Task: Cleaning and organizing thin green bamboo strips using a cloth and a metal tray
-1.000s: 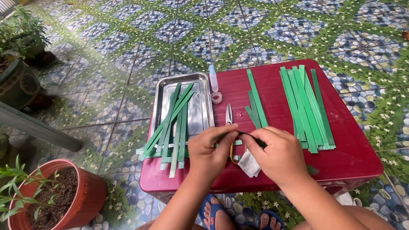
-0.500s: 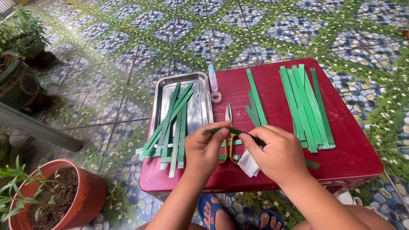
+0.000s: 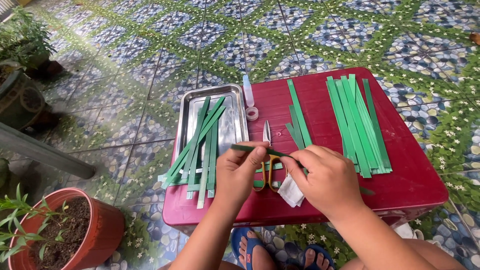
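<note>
My left hand [image 3: 241, 169] and my right hand [image 3: 327, 179] both grip one green leaf strip [image 3: 255, 148], held level above the near edge of a dark red table [image 3: 415, 175]. A white cloth [image 3: 291, 192] sticks out below my right hand. Under the hands lie scissors [image 3: 270, 160] with yellow handles, their blades pointing away from me. On the left, a metal tray [image 3: 235, 120] holds several green strips [image 3: 200, 145]. More strips [image 3: 357, 120] lie in a stack on the right, and a few strips [image 3: 298, 117] in the middle.
A small plastic bottle [image 3: 248, 91] and a tape roll [image 3: 252, 113] lie behind the scissors. A terracotta pot [image 3: 95, 235] with a plant stands at lower left on the patterned tile floor [image 3: 280, 35]. Other pots [image 3: 20, 100] are at the far left. My sandalled feet [image 3: 280, 252] show below the table.
Both hands have lifted slightly, and the strip between them now lies more level and more in the open. Nothing on the table moved.
</note>
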